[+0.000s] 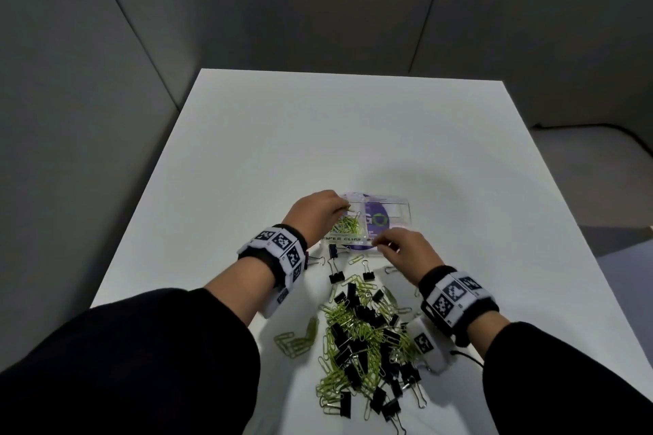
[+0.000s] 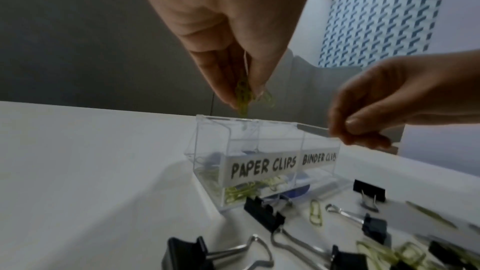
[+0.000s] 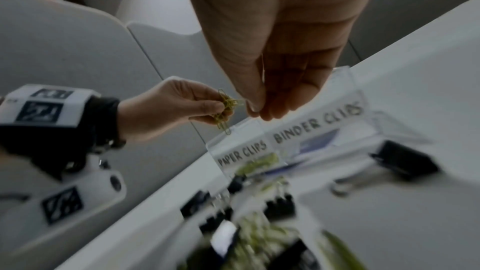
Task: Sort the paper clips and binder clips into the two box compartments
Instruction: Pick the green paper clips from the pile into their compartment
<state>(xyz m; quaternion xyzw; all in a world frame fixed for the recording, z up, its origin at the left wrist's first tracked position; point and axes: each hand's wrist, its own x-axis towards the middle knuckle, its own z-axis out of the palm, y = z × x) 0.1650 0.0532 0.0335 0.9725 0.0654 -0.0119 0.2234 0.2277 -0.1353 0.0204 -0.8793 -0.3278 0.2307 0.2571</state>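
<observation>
Head view: clear two-compartment box (image 1: 399,208) on white table (image 1: 247,152); mixed pile (image 1: 367,335) of green paper clips and black binder clips nearer the person. Left hand (image 1: 314,212) over the left compartment, right hand (image 1: 406,251) at the box's near edge.

Left wrist view: left fingers (image 2: 207,73) pinch a tangle of paper clips (image 2: 61,98) just above the section labelled PAPER CLIPS (image 2: 262,166).

Right wrist view: right fingers curled; contents cannot be told.

Risk: tangled clips may snag fingers, spilling into the BINDER CLIPS side.
</observation>
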